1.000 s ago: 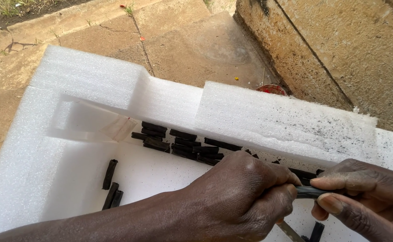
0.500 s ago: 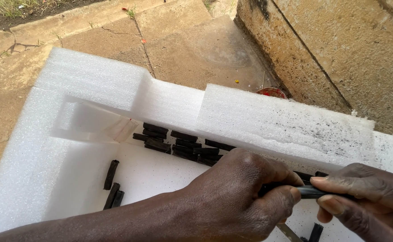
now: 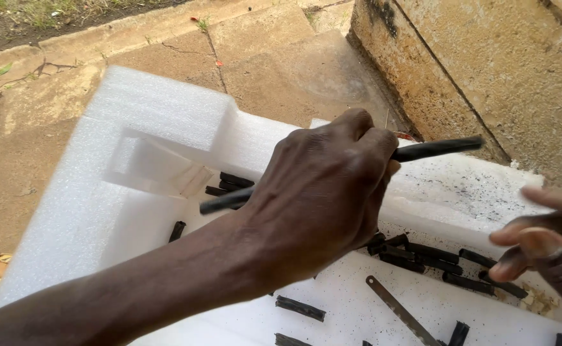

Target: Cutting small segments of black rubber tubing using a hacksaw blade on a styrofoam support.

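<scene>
The scene is lit by soft, even daylight, and only faint shadows are cast. The white foam tray (image 3: 159, 115) is rendered bright, almost washed out. The right hand (image 3: 544, 247) at the frame edge is perhaps slightly blurred; the left hand (image 3: 319, 192) is shown sharply.

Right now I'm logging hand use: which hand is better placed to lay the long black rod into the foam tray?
Probably the left hand: it grips the long black rod over the foam tray. The right hand is open, holding nothing.
</scene>
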